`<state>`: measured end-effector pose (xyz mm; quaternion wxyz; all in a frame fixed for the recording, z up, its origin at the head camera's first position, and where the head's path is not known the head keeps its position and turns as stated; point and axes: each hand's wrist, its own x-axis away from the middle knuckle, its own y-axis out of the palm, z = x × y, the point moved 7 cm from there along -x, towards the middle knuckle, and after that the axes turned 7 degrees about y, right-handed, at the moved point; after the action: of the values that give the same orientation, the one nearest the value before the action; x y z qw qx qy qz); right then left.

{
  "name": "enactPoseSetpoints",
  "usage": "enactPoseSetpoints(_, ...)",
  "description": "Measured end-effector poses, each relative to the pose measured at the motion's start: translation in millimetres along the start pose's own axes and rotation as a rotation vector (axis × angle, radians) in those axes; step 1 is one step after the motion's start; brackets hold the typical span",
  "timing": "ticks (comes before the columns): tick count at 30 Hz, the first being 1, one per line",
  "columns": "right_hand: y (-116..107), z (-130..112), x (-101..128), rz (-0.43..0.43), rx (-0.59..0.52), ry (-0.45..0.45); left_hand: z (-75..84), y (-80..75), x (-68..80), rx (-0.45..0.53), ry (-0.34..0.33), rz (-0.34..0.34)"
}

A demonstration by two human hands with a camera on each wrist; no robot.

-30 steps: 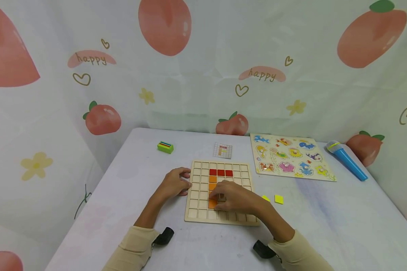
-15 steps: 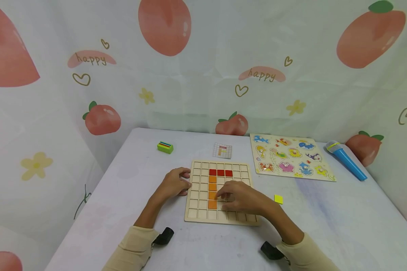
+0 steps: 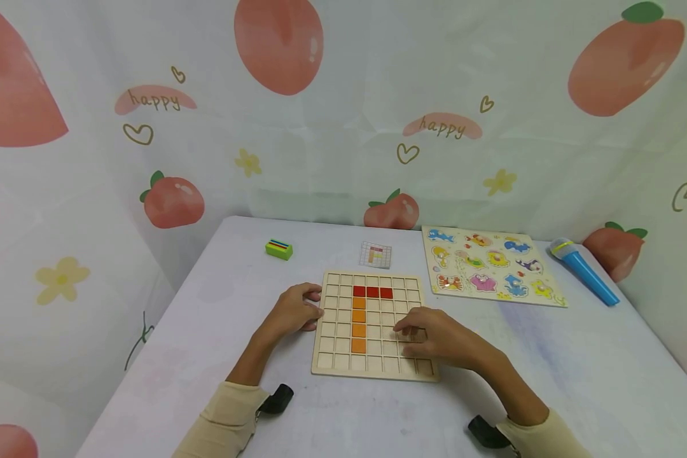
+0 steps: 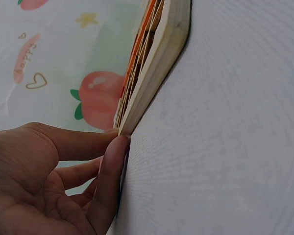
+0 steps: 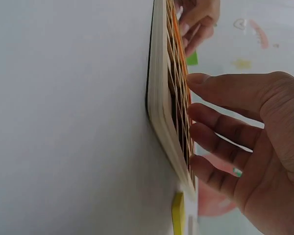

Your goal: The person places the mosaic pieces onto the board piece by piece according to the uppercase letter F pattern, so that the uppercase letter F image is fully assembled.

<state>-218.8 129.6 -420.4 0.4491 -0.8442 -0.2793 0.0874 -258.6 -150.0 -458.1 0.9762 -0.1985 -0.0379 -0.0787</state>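
A wooden grid board (image 3: pixel 332 364) lies on the table, with a row of red tiles (image 3: pixel 373 292) and a column of orange tiles (image 3: pixel 359 330) set in its cells. At the board's left edge is my left hand (image 3: pixel 291 310); in the left wrist view its thumb and a finger (image 4: pixel 112 161) pinch the rim. My right hand (image 3: pixel 443 337) hovers over the board's right side, fingers relaxed and apart, with nothing held. A yellow tile (image 5: pixel 178 213) shows beyond the board's edge in the right wrist view; in the head view my right arm hides it.
Behind the board lies a printed pattern card (image 3: pixel 376 254). A green block (image 3: pixel 278 249) stands at the back left. An animal puzzle board (image 3: pixel 495 267) and a blue toy microphone (image 3: pixel 585 271) are at the back right. A printed cloth (image 3: pixel 332 140) hangs behind the table.
My right hand has drawn back to the right from the orange column, uncovering all of it. The yellow tiles on the right are now hidden behind that arm. My left hand stays put.
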Motion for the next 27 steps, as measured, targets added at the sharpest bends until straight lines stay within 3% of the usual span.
enactPoseSetpoints(3,-5.6,9.6,6.6,0.013,-0.016,0.037,-0.1,0.0,-0.2,-0.001,-0.001,0.000)
enactPoseSetpoints(10,-17.0,26.2,20.7,0.063,-0.055,0.025,-1.4,-0.1,-0.3,-0.006,0.000,0.000)
enactPoseSetpoints(27,-32.0,61.9,34.9,0.132,0.008,0.132,-2.1,0.2,-0.3,-0.003,0.007,0.002)
